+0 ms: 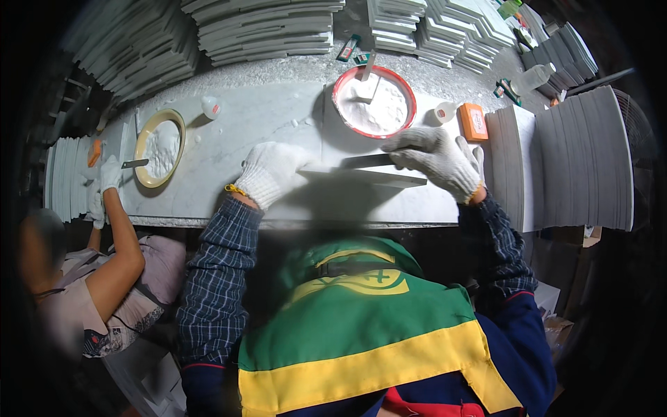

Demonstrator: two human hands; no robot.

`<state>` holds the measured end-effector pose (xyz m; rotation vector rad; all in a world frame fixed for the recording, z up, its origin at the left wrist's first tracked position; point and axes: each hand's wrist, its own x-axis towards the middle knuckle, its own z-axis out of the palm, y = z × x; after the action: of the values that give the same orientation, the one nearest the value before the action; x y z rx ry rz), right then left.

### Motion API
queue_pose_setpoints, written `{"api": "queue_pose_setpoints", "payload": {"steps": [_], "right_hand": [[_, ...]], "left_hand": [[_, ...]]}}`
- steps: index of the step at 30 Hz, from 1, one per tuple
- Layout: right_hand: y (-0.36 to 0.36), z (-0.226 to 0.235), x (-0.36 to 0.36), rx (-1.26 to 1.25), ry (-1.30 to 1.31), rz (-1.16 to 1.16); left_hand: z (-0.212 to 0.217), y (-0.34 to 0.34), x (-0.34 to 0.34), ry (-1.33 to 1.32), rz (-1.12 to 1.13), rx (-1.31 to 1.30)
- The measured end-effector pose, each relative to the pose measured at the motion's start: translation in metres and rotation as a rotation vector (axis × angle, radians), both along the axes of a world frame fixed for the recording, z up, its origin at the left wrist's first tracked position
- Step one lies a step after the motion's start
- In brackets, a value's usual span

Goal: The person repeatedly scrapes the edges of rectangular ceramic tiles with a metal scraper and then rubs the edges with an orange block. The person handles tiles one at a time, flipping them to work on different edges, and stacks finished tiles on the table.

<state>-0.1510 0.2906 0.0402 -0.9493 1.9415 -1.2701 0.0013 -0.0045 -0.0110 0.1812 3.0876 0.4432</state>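
Note:
My left hand [273, 172], in a white knit glove, grips the left end of a pale stone tile [396, 178], which is held edge-up above the bench. My gloved right hand [439, 161] is closed around a putty knife, whose dark flat blade [365, 162] lies along the tile's upper edge. Just beyond stands a red-rimmed basin [415, 104] of white paste, with another scraper [367, 66] and a small block in it. The fingertips of my left hand are partly hidden by its back.
A marble-topped bench [264, 111] runs across. Tall tile stacks [580, 163] stand at right, more [264, 31] behind. An orange box [474, 121] and small white bottle [445, 112] sit near the basin. At left, a gloved co-worker [114, 285] works beside a yellow basin [141, 163].

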Motion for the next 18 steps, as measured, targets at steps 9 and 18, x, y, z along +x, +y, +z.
{"api": "queue_pose_setpoints", "payload": {"steps": [9, 18], "right_hand": [[0.064, -0.002, 0.001, 0.277, 0.125, -0.18], [0.069, -0.049, 0.11, -0.473, -0.837, -0.581]], "left_hand": [[0.002, 0.002, 0.0, -0.063, 0.018, -0.059], [0.011, 0.004, 0.002, -0.122, -0.026, 0.067]]}}
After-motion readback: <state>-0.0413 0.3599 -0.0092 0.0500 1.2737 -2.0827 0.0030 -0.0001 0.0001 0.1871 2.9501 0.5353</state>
